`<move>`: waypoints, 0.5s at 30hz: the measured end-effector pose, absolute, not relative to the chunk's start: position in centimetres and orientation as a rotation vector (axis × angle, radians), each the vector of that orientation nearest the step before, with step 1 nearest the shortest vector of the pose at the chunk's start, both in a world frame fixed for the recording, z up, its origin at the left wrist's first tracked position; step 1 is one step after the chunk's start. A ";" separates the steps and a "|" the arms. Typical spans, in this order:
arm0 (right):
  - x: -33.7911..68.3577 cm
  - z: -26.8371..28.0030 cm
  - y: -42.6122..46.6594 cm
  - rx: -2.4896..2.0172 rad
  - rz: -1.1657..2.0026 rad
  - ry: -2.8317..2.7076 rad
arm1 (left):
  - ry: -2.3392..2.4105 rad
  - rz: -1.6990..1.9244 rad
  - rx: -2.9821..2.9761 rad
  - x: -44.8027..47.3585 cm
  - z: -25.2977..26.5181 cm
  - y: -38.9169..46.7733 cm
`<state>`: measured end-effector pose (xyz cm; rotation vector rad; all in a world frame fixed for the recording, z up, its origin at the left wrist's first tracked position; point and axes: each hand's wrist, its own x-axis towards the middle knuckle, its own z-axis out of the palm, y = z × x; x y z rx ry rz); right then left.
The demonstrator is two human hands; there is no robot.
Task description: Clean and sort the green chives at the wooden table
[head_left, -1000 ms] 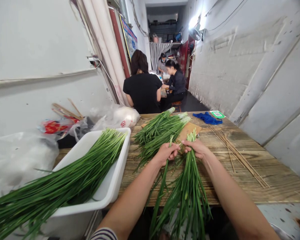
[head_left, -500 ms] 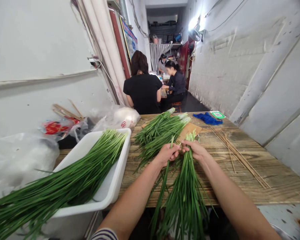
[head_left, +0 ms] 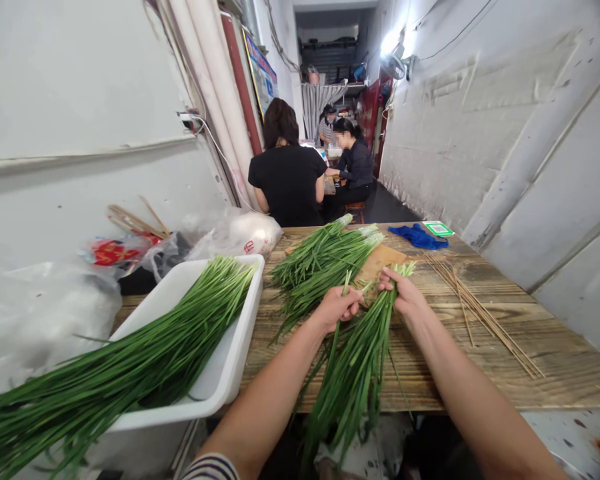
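My right hand [head_left: 401, 288] is closed round the pale stem ends of a bunch of garlic chives [head_left: 363, 360], whose green leaves hang down over the table's front edge. To its left, my left hand [head_left: 337, 308] is closed on a few garlic chive stalks, their tips poking up above the fingers. Just beyond both hands, wrapped bundles of garlic chives [head_left: 316, 263] lie on the wooden table, partly over a brown board [head_left: 380, 261]. A white tub [head_left: 257, 283] at left holds a large heap of loose garlic chives [head_left: 180, 353].
Thin wooden sticks [head_left: 485, 320] lie on the table [head_left: 545, 333] at right. Behind them are a blue cloth [head_left: 419, 236] and a green card [head_left: 439, 229]. Plastic bags [head_left: 250, 233] stand at left. Several people sit farther back, one in a black shirt [head_left: 291, 183].
My right hand has moved right, drawing the bunch's stem ends away from my left hand. The bunch now slants, its leaves trailing to the lower left. My left hand has barely moved.
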<state>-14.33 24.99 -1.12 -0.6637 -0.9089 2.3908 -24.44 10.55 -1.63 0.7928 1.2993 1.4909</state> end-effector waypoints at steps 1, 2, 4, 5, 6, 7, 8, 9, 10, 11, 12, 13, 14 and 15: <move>-14.2 -1.1 25.4 -0.672 2.368 -0.902 | 1.288 1.502 0.784 -24.4 -1.6 10.5; -14.1 -1.1 25.6 -0.696 2.360 -0.902 | 1.277 1.518 0.774 -24.4 -1.6 10.6; -14.2 -1.1 25.6 -0.771 2.393 -0.898 | 1.267 1.546 0.763 -24.5 -1.6 10.6; -14.3 -1.2 25.3 -0.801 2.421 -0.890 | 1.269 1.558 0.760 -24.5 -1.7 10.6; -14.4 -1.2 24.9 -0.824 2.452 -0.884 | 1.272 1.568 0.759 -24.5 -1.7 10.6; -14.5 -1.3 24.5 -0.834 2.481 -0.887 | 1.276 1.575 0.760 -24.5 -1.7 10.6; -14.7 -1.3 24.1 -0.833 2.504 -0.904 | 1.280 1.578 0.763 -24.5 -1.8 10.6; -14.8 -1.4 23.8 -0.826 2.524 -0.940 | 1.286 1.575 0.767 -24.5 -1.8 10.6; -14.8 -1.5 23.5 -0.818 2.546 -0.991 | 1.292 1.567 0.772 -24.6 -1.9 10.6; -14.9 -1.7 23.3 -0.808 2.569 -1.048 | 1.299 1.555 0.778 -24.6 -2.0 10.7; -14.9 -1.8 23.3 -0.800 2.591 -1.096 | 1.303 1.540 0.789 -24.6 -2.1 10.7; -14.9 -1.9 23.3 -0.802 2.611 -1.125 | 1.304 1.522 0.802 -24.6 -2.2 10.7; -14.9 -2.0 23.4 -0.810 2.624 -1.129 | 1.305 1.505 0.815 -24.6 -2.3 10.8; -14.9 -2.2 23.5 -0.817 2.627 -1.113 | 1.309 1.492 0.823 -24.6 -2.4 10.9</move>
